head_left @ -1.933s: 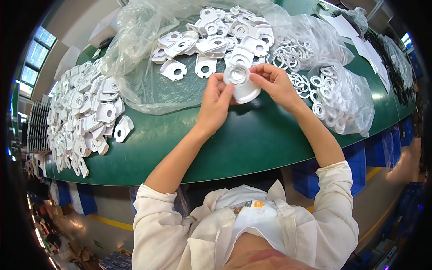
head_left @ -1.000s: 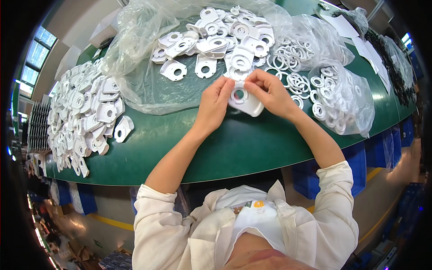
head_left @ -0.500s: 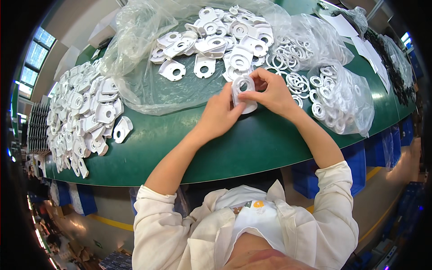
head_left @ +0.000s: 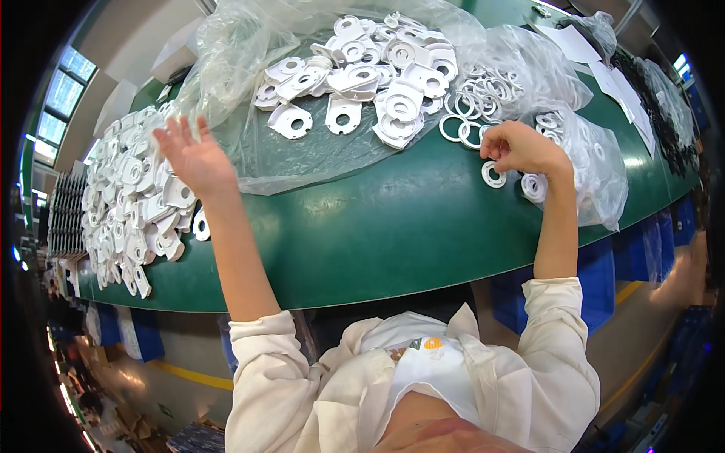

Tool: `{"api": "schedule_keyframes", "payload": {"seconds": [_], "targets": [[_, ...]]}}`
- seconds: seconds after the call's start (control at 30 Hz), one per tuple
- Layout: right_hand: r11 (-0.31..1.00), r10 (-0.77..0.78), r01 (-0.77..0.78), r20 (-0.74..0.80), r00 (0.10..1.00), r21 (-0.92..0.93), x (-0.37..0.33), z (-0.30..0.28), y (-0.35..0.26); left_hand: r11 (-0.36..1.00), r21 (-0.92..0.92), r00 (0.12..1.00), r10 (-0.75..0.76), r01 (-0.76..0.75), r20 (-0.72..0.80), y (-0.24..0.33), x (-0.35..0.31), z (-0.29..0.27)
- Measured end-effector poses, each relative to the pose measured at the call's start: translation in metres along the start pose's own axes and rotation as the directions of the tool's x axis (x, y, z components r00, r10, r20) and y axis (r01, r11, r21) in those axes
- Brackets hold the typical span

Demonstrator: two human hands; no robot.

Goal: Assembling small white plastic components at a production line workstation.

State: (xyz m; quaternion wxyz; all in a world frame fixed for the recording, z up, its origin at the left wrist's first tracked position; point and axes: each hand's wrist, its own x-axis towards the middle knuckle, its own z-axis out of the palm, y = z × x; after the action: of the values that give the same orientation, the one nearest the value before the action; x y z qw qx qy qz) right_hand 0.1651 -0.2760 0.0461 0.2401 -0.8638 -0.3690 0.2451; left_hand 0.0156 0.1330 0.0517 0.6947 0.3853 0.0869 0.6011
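White rings [head_left: 483, 124] lying on clear plastic at right of green tabletop [head_left: 393, 226]; we are closing right hand [head_left: 521, 147] fingers over them, grip contents hidden. Left hand [head_left: 192, 155] hovering spread open above plate pile [head_left: 132, 204]. Rings judged light, stiff, slippery; pinching rim.

Light: bright and even, with daylight from windows [head_left: 64, 94] far left of the left hand [head_left: 192, 155].
Glare: sheen on the plastic sheet [head_left: 249, 60] between the hands.
Blur: left fingers slightly smeared.
Distortion: table edge [head_left: 423, 283] bows; corners black.
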Motion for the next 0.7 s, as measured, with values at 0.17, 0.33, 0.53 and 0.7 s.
{"api": "schedule_keyframes", "payload": {"seconds": [0.17, 0.33, 0.53, 0.7], "targets": [[0.992, 0.072, -0.073, -0.020, 0.997, -0.100, 0.011, 0.009, -0.011, 0.932, 0.344, 0.985, -0.150, 0.113, 0.083, -0.027, -0.009, -0.014], [0.995, -0.088, 0.085, -0.054, 0.995, -0.054, 0.017, 0.015, -0.021, 0.639, 0.520, 0.491, -0.245, -0.567, 0.836, -0.056, -0.101, 0.025], [0.951, -0.292, 0.304, -0.165, 0.942, 0.053, 0.018, 0.021, -0.031, 0.312, 0.408, 0.295, -0.350, -0.858, 0.889, -0.070, -0.151, 0.027], [0.950, -0.237, 0.283, -0.288, 0.928, 0.130, 0.023, 0.021, -0.036, 0.343, 0.544, 0.488, -0.241, -0.766, 0.839, -0.064, -0.131, 0.029]]}}
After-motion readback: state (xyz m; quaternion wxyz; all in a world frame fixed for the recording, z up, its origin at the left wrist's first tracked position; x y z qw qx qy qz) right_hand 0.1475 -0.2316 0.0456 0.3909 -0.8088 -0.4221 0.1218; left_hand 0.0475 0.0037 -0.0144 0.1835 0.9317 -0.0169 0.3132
